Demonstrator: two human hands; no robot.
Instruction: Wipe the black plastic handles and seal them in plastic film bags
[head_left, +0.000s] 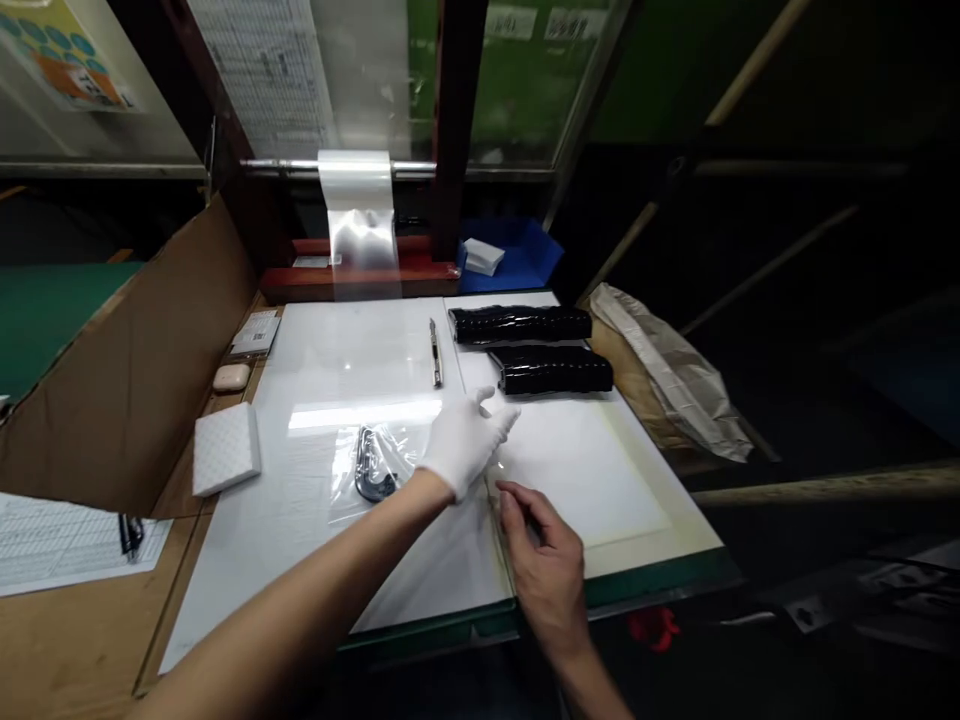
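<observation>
My left hand [463,440], in a white glove, reaches over the middle of the white work surface [360,350] with its fingers apart and nothing seen in them. Beside its wrist lies a clear plastic bag [409,445] with a black, hook-shaped part [367,470] inside. My right hand [544,555] is bare and rests low near the front edge, thumb and forefinger pinched together; whatever may be between them is too small to make out. Beyond the gloved hand lie a utility knife [436,355] and two glossy black ribbed pieces [521,324], one behind the other.
A roll of clear film [360,200] hangs from a metal bar at the back. Behind the black pieces sits a blue bin [517,255]. Along the left are a cardboard wall [150,370], a white box [225,450] and a small pinkish case [231,377]. Crumpled paper [667,370] lies right.
</observation>
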